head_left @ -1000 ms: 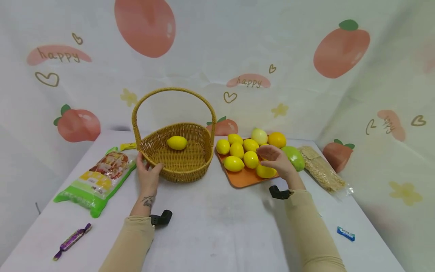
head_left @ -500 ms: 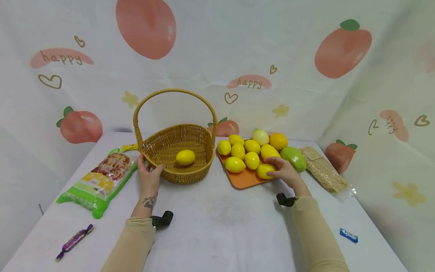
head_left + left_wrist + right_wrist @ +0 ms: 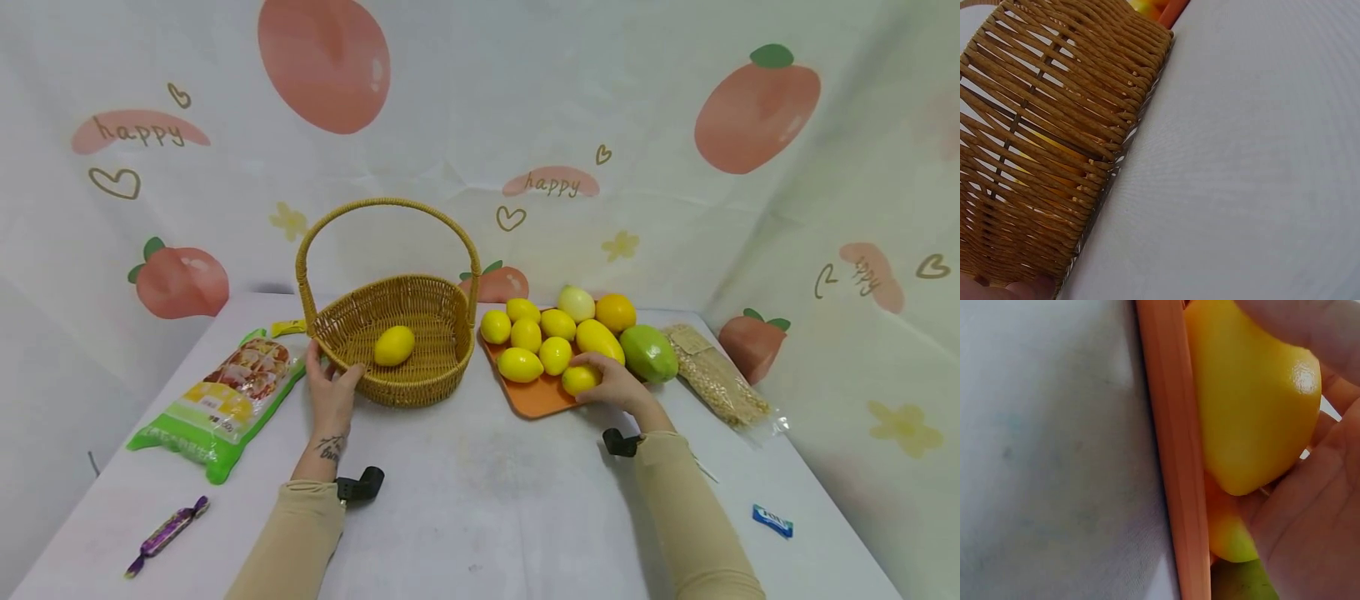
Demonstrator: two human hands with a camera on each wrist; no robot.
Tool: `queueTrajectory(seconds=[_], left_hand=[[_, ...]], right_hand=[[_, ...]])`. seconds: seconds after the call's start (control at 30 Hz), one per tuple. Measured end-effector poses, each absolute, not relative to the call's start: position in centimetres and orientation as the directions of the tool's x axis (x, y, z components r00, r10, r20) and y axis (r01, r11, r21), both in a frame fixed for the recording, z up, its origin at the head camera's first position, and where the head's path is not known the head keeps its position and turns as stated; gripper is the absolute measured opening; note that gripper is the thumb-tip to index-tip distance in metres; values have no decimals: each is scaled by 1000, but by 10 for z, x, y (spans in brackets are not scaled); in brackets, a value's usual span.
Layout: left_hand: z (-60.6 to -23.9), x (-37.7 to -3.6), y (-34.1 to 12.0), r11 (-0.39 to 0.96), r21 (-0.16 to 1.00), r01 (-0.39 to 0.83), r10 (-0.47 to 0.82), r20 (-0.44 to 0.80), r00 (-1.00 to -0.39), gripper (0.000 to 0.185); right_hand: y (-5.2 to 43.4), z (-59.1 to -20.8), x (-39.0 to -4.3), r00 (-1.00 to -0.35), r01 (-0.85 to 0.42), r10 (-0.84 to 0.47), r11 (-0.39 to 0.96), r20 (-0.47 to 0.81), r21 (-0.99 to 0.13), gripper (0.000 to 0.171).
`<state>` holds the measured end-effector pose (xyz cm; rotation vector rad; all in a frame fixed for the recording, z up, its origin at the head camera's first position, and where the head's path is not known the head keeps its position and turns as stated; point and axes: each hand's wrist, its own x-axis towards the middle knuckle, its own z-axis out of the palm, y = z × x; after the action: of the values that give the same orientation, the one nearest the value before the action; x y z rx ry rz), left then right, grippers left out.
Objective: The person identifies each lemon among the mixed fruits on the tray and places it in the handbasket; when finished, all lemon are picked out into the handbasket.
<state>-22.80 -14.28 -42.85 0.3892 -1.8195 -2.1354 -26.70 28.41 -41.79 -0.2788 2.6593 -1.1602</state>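
Note:
A wicker basket (image 3: pixel 408 393) with a tall arched handle stands left of centre, one lemon (image 3: pixel 394 346) lying inside it. My left hand (image 3: pixel 332 400) grips the basket's near left rim, thumb over the edge; only some fingertips show in the left wrist view. On the orange tray (image 3: pixel 534 407) to the right lie several lemons and other fruit. At the tray's near edge my right hand (image 3: pixel 621 390) holds a lemon (image 3: pixel 581 381), its thumb and fingers curled about it. In the right wrist view that lemon (image 3: pixel 1254 400) sits just behind the tray's rim.
A green snack bag (image 3: pixel 225 400) and a yellow wrapped sweet (image 3: pixel 288 327) lie left of the basket. A purple candy (image 3: pixel 167 537) is at front left, a blue packet (image 3: pixel 772 521) at front right. A green mango-like fruit (image 3: pixel 649 353) and a bag of oats (image 3: pixel 716 375) flank the tray.
My right hand has come down onto the near lemon and its fingers have curled round it. The lemon in the basket has rolled toward the near side. My left hand stays on the rim.

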Motion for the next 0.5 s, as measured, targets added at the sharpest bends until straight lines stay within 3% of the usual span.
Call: queueTrajectory(seconds=[0.3,0.5], left_hand=[[-430,-229,-143,-155,987,51,-417,-19,-909,85],[-429,-230,-142,-158,986,57,-418,-15,-908,85]], right_hand=[[282,-418,-262,-970,-38,-204,658,-130,-752,58],[272,-414,-261,-988,17,-134,421,-81,-907,59]])
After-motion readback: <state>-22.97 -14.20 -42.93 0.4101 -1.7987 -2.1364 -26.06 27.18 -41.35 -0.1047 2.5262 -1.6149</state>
